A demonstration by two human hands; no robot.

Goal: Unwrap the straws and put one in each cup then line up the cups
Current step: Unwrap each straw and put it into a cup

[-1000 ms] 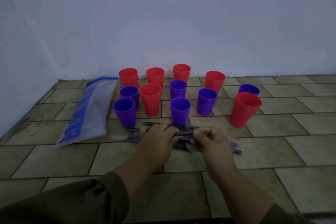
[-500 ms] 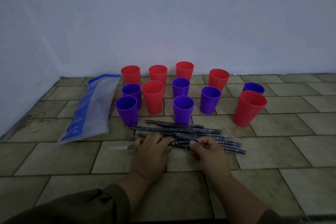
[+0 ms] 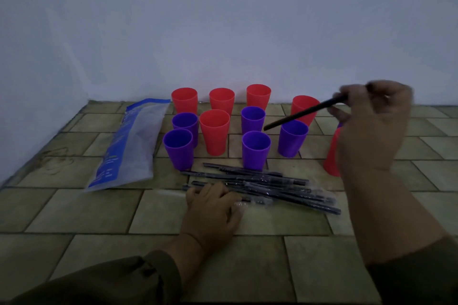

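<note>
Black and bare of its wrapping, one straw is now up in the air. We pinch it near its top end between the thumb and curled fingers of our right hand. That hand has risen to the level of the back cups, whereas half a second ago both hands were low over the heap. The straw slants down to the left, and its lower tip hangs over the gap between two purple cups.

Our left hand lies palm down on the near left end of the wrapped straws. Its fingers are relaxed and grip nothing we can make out. A crumpled clear wrapper lies just at its fingertips.

The pile rests on the tiled floor in front of the cups, as before. The red cups and the other purple ones stand upright where they were. Our raised hand now covers part of the red cup at far right. A blue-and-clear bag lies flat to the left.
</note>
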